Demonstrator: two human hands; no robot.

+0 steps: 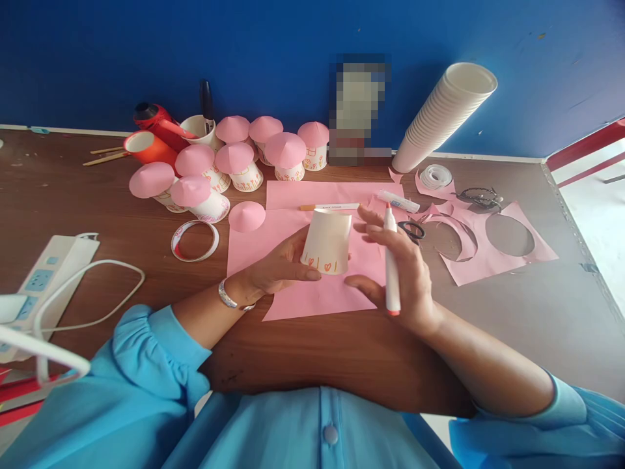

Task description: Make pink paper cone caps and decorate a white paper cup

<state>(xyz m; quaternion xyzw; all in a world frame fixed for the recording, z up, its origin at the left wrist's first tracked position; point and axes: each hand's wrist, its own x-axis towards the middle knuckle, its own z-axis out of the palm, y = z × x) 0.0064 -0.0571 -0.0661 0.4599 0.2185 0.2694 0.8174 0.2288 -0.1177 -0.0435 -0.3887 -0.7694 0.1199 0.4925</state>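
My left hand [288, 264] grips a white paper cup [328, 238], which is turned with its narrow end up. Small orange and red marks, including hearts and short upright lines, run along the lower rim of the cup. A white marker with red ends [392, 267] rests upright against the fingers of my right hand [410, 273], just right of the cup. The thumb and fingertips of that hand point toward the cup without closing on it. Under both hands lies a pink paper sheet [293, 299], with a loose pink cone [247, 217] on its left part.
Several decorated cups with pink cone tops [286, 151] stand behind at left. A tape roll [195, 240], a power strip [41, 286] and a red hot-air tool [163, 124] are farther left. At right are a tall cup stack [446, 114], scissors [411, 230] and cut pink scraps [493, 251].
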